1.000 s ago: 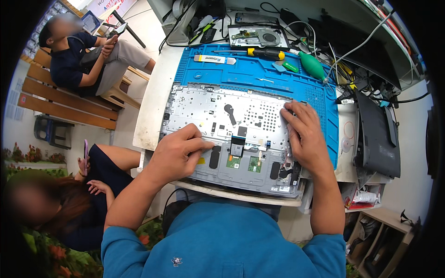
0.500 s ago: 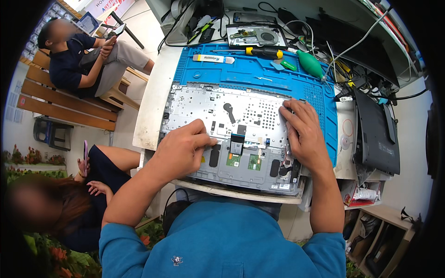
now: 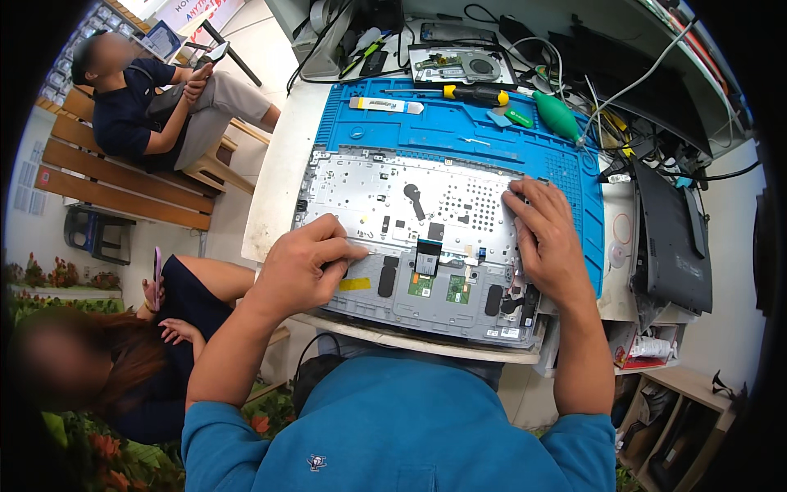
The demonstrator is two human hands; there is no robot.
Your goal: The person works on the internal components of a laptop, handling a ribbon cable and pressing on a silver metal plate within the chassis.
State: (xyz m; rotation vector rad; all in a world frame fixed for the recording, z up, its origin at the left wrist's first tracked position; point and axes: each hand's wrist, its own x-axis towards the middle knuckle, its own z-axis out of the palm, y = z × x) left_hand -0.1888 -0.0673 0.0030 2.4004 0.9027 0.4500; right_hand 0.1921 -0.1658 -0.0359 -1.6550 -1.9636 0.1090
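Note:
A laptop's upper case lies inside up across the mat's front and the bench edge, its silver metal plate at the back and grey palm rest in front. A dark flat cable stands out near its middle. My left hand is over the left front part, fingers curled together, with a fingertip at the seam between plate and palm rest. Whatever its fingers may pinch is hidden. Yellow tape shows beside it. My right hand rests on the case's right edge, fingers stretched out and apart.
Behind the case, the blue mat carries a yellow-black screwdriver, a white tube and a green blower bulb. A laptop chassis with a fan lies farther back. A dark laptop stands right. Two people sit left.
My left hand has slid left along the seam, uncovering more of the yellow tape. My right hand stays at the right edge. The whole view has shifted slightly.

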